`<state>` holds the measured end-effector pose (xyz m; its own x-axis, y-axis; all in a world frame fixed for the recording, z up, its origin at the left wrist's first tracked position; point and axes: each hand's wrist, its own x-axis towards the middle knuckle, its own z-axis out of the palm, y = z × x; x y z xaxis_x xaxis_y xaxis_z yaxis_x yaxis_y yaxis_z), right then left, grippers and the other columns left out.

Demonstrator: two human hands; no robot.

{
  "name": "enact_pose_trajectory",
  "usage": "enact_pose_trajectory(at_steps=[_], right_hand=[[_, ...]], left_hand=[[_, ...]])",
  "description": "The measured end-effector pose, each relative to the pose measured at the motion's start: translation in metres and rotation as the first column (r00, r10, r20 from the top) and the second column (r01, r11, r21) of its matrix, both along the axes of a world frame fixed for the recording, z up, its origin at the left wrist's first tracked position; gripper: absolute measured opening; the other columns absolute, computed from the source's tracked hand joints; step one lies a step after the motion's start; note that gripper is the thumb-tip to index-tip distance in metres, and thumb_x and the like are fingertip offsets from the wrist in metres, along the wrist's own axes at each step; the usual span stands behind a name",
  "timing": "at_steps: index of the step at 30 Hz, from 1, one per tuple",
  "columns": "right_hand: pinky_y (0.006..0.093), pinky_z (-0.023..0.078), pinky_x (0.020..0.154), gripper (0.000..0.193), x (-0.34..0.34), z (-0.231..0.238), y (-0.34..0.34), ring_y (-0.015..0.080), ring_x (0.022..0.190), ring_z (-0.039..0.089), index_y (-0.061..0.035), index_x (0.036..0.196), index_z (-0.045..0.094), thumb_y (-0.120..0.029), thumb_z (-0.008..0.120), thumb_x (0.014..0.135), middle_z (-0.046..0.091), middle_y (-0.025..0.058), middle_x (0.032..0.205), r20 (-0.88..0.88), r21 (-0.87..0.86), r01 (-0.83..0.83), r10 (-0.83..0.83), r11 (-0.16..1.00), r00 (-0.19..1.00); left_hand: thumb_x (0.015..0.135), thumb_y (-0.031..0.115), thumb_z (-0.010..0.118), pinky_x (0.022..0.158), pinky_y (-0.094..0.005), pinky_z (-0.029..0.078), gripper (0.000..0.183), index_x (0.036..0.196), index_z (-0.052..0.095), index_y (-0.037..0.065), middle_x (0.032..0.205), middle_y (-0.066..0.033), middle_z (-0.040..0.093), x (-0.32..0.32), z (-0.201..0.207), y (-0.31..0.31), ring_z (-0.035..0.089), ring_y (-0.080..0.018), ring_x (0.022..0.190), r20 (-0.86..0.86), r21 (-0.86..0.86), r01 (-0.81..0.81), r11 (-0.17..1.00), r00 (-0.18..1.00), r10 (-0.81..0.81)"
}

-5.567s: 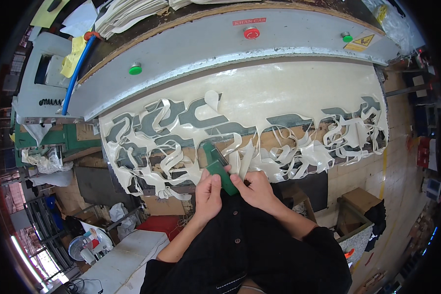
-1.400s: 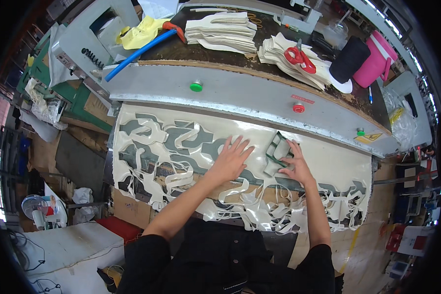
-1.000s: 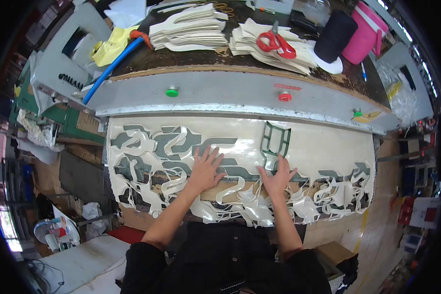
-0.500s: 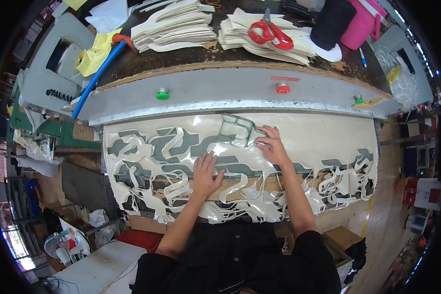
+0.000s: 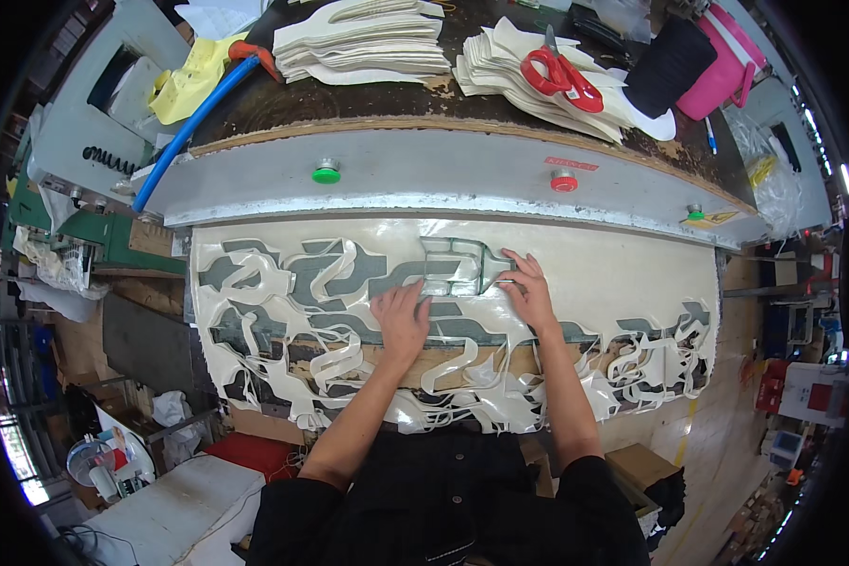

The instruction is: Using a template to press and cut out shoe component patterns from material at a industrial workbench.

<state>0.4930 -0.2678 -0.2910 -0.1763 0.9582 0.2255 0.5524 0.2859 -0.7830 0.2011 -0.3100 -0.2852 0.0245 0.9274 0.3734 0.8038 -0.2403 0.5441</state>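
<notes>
A green metal frame (image 5: 483, 266) with open cells is laid on a cream sheet (image 5: 623, 269), at the right edge of the upper run of cut-outs. Its narrow right end is held in the right hand (image 5: 526, 287), with the grip closed between thumb and fingers. The left hand (image 5: 402, 319) is placed at the frame's lower left corner; its grip is open, the fingers being laid down rather than wrapped round anything. How firmly the frame is touched by them cannot be told.

Below both hands, the sheet is cut into loose cream scraps (image 5: 505, 401), some of them curled and tangled, and grey patches are shown through the openings. Behind the sheet, a grey metal beam (image 5: 434, 189) is fitted with a green button (image 5: 326, 173) near its left end and a red button (image 5: 564, 180) farther right.

On the dark worktop (image 5: 368, 108) beyond, two stacks of cream pieces (image 5: 363, 47) are set side by side, with red-handled scissors (image 5: 561, 80) resting on the right one. Near them are seen a black spool (image 5: 670, 66) and a pink jug (image 5: 722, 71).
</notes>
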Motion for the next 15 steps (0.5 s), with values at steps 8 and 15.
enact_pose_trajectory(at_steps=[8, 15], right_hand=[[0.0635, 0.019, 0.128, 0.023, -0.027, -0.007, -0.024, 0.0359, 0.14, 0.058, -0.0155, 0.109, 0.082, -0.004, 0.071, 0.093, 0.071, 0.0134, 0.139, 0.256, 0.142, 0.32, -0.347, 0.937, 0.902], [0.0603, 0.019, 0.13, 0.03, -0.029, 0.0, -0.02, 0.0356, 0.143, 0.057, -0.0162, 0.114, 0.081, 0.0, 0.064, 0.095, 0.076, 0.0165, 0.129, 0.227, 0.097, 0.147, -0.165, 0.984, 0.96]], left_hand=[[0.088, 0.013, 0.083, 0.097, -0.0434, 0.05, 0.027, 0.113, 0.08, 0.007, 0.105, -0.0142, 0.078, -0.011, -0.015, -0.002, 0.068, -0.0332, 0.106, 0.236, -0.051, -0.04, 0.998, 0.97, 0.051], [0.089, 0.011, 0.082, 0.095, -0.0433, 0.056, 0.025, 0.112, 0.079, 0.002, 0.108, -0.0173, 0.079, -0.026, -0.011, -0.004, 0.073, -0.0361, 0.107, 0.268, -0.055, -0.021, 0.998, 0.963, 0.035]])
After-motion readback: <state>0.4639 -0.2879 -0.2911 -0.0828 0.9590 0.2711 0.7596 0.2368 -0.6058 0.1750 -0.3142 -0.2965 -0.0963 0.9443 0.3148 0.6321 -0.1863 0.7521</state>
